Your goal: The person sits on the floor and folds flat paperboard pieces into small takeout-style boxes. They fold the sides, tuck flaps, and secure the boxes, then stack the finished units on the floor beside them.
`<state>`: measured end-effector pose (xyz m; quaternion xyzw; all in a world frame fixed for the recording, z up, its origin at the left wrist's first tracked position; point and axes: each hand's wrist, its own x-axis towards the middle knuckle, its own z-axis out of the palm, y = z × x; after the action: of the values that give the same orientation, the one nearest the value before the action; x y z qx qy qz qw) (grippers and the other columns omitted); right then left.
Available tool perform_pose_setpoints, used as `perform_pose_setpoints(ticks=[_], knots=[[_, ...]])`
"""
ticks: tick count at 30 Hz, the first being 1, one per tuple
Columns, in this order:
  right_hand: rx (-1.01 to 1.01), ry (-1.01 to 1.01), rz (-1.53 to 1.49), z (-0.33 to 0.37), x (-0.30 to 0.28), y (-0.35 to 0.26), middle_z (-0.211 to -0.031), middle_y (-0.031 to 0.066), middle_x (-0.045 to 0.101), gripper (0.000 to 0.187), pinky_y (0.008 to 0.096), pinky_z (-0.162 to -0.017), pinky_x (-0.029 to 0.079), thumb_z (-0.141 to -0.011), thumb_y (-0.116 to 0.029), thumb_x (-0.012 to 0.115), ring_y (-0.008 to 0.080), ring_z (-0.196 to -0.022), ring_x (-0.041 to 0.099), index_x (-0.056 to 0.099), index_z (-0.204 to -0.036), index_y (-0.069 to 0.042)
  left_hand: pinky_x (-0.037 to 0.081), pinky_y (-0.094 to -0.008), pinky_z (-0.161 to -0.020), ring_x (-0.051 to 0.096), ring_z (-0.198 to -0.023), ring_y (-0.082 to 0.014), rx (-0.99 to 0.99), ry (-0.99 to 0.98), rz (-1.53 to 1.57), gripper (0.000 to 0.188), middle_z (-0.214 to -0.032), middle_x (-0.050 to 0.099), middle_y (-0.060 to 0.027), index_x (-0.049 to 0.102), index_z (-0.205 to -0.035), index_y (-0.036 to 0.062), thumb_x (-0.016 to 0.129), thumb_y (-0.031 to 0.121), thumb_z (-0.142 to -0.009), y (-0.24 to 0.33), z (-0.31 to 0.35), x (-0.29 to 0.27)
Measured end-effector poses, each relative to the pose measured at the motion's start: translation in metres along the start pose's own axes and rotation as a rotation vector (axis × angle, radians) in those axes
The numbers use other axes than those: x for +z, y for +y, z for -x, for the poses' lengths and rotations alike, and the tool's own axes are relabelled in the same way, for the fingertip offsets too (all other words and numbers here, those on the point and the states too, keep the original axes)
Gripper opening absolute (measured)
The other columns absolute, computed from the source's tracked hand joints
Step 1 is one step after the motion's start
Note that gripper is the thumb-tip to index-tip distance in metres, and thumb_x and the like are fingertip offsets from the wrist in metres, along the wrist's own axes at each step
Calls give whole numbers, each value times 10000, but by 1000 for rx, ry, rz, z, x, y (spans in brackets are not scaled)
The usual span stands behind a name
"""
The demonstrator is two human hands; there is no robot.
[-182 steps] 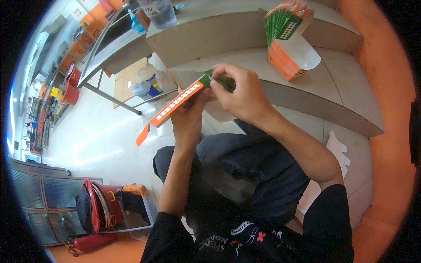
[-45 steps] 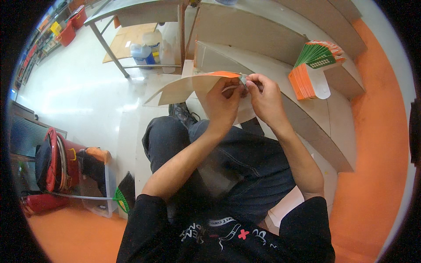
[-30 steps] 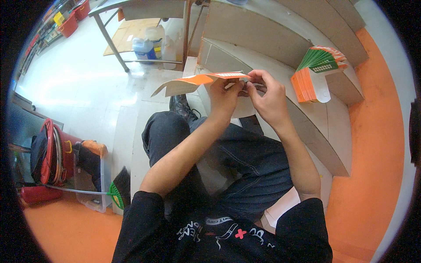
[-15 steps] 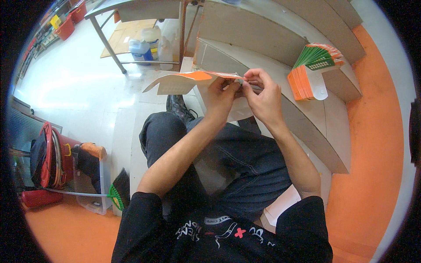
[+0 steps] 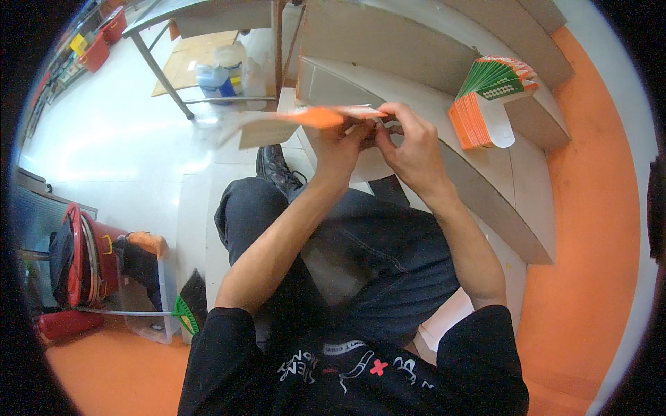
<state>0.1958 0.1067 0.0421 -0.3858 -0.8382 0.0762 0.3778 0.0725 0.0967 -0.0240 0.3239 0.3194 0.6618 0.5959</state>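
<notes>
An orange and white paperboard carton blank [image 5: 318, 116] is held up in front of me, its left part hanging free and blurred. My left hand [image 5: 340, 154] is closed on its lower edge near the middle, fingers partly hidden under the board. At the right end, my right hand [image 5: 418, 147] pinches the board between thumb and fingers, close to the left fingertips. What the fingertips do at the fold is hard to make out. To the right, a nested stack of orange, green and white paperboard cartons [image 5: 479, 119] rests on a step.
Grey tiled steps [image 5: 388, 52] rise at the far right beside an orange floor strip [image 5: 590, 173]. Beyond stands a metal table [image 5: 208, 19], with plastic jugs [image 5: 215, 82] beneath it. At left are a red bucket [image 5: 104, 256], clear bin [image 5: 149, 305] and green broom [image 5: 184, 313]. White board [image 5: 447, 317] lies by my right elbow.
The carton blank's left part has swung and blurred, showing more of its orange face. Both hands keep hold of it, the right fingers bending further over its end. The view has shifted slightly.
</notes>
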Motion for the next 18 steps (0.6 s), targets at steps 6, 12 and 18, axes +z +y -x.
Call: perform_pose_setpoints(ticks=[6,12,18], knots=[[84,22,-33,1,10,-4,-894,156,664,183,332,-715,560,-808,10,625,249,-799,690,580,-985,3,567,-274,-706,643,-823,-171,112,131,-173,148,-926,624,-83,601,-994,-21,623,38,-860,6,4,9],[153,103,-119,1,18,-10,-897,147,644,271,383,-696,537,-767,-13,647,318,-848,655,575,-1027,-42,568,-282,-691,651,-831,-177,205,277,-441,161,-917,662,-114,626,-984,-42,632,56,-856,1,2,2],[128,99,-23,1,19,-21,-967,126,667,461,396,-755,526,-771,-65,686,318,-914,647,508,-1195,-88,572,-292,-678,653,-831,-190,132,119,-114,190,-965,660,-126,626,-1047,-49,534,14,-893,14,5,-3]])
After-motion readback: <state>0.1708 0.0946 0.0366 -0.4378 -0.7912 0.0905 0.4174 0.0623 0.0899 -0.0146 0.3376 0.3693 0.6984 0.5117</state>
